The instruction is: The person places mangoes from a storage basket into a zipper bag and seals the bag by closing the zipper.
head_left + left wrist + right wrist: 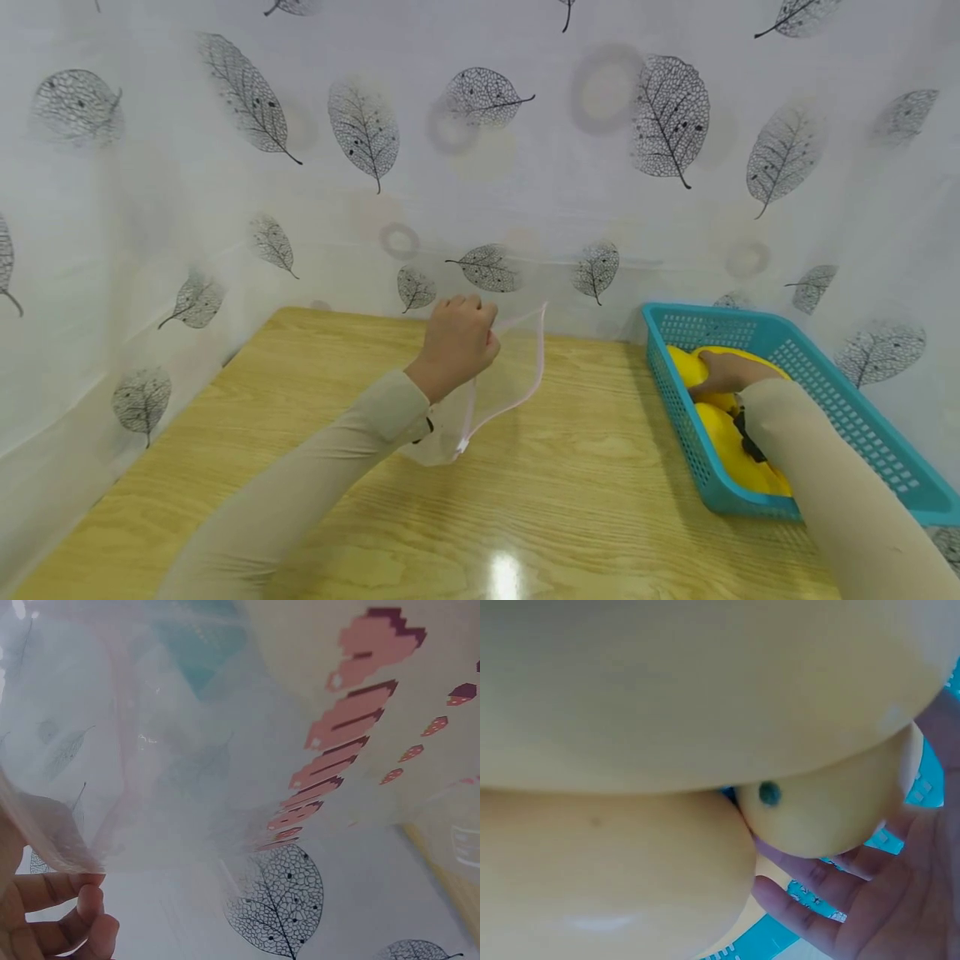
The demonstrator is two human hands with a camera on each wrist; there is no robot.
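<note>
With its fingers curled, my left hand holds up a clear zip bag by its rim, above the middle of the wooden table. The bag's pink zip edge spreads into a loop, with a slider at the low corner. Pink printed pictures show on its film in the left wrist view, where fingertips pinch the rim. Inside the blue basket, my right hand grips a smooth yellow fruit with a dark green spot on its end. Larger yellow fruits lie against it, hiding part of the grip.
The basket stands at the table's right side, its perforated walls rising around the fruits. A white curtain with dark leaf prints hangs behind and at the left of the wooden table.
</note>
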